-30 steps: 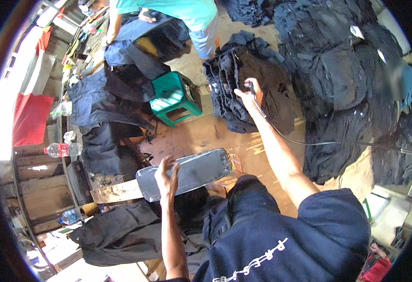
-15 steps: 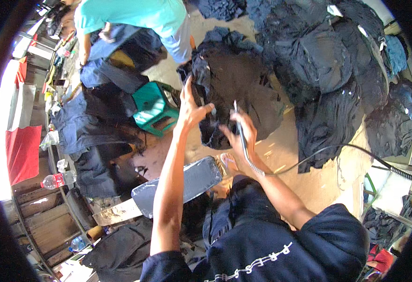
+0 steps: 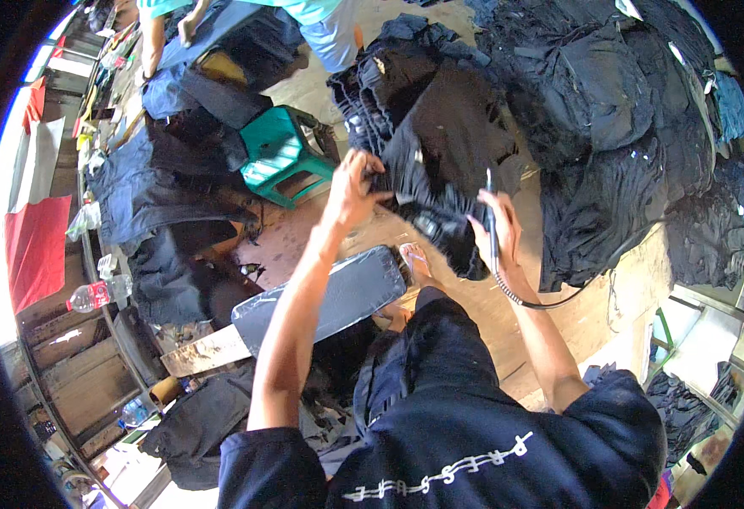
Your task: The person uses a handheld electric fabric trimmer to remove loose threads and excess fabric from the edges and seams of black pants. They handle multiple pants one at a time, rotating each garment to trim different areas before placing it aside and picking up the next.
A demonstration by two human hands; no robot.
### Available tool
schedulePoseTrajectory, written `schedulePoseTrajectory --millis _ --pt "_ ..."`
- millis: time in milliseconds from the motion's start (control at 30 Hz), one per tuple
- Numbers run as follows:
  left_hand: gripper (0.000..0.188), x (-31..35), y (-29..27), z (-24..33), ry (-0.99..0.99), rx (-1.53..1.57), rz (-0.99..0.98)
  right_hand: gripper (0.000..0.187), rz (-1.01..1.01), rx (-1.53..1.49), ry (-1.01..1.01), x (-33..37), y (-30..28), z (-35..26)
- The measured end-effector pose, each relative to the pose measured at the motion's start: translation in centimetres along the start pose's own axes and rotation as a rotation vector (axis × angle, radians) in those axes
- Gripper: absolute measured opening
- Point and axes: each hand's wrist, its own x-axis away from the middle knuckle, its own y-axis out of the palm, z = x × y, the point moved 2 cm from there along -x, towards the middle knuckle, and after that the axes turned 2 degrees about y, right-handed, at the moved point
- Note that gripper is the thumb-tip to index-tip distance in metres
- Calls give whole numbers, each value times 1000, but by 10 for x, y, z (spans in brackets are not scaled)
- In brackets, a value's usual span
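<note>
Between my two hands a dark garment (image 3: 431,161) hangs in folds, one bunched end toward me. My left hand (image 3: 355,188) grips its left edge, fingers curled around the cloth. Closed around a slim pen-shaped handpiece (image 3: 494,242) with a cord, my right hand (image 3: 501,222) is beside the garment's right side. The handpiece's narrow tip points away from me. From its lower end a ribbed sleeve and black cable (image 3: 588,293) run off to the right. Whether my right fingers also touch the cloth is hard to tell.
A green plastic stool (image 3: 280,153) stands left of the garment. Nearer me is a dark padded bench (image 3: 325,301). Dark garments (image 3: 592,93) are heaped at right, with more denim (image 3: 164,212) at left. Another person (image 3: 325,34) bends over cloth at the far left. A plastic bottle (image 3: 100,294) lies at left.
My left hand has closed on the garment and moved lower. My right hand has shifted right with the handpiece. The cloth is now lifted toward me, and the other person has moved farther up the view.
</note>
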Motion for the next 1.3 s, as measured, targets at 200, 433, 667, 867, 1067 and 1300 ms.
schedulePoseTrajectory --millis 200,433,667,867,1067,1300 --pt "40 115 17 -29 -461 195 -165 57 -202 94 -124 144 22 -28" --pt "43 214 -102 -35 -484 60 -37 49 -320 -153 -290 221 58 -147" --pt "57 380 -246 -71 -641 -442 300 44 -665 -653 -522 245 181 -316" --pt "71 456 -163 28 -1035 -248 788 35 -574 -474 -546 161 184 -245" --pt "59 438 -191 33 -1024 280 668 49 -781 -347 -699 115 224 -159" --pt "54 388 -147 65 -862 -780 546 45 -861 -322 -609 112 227 -163"
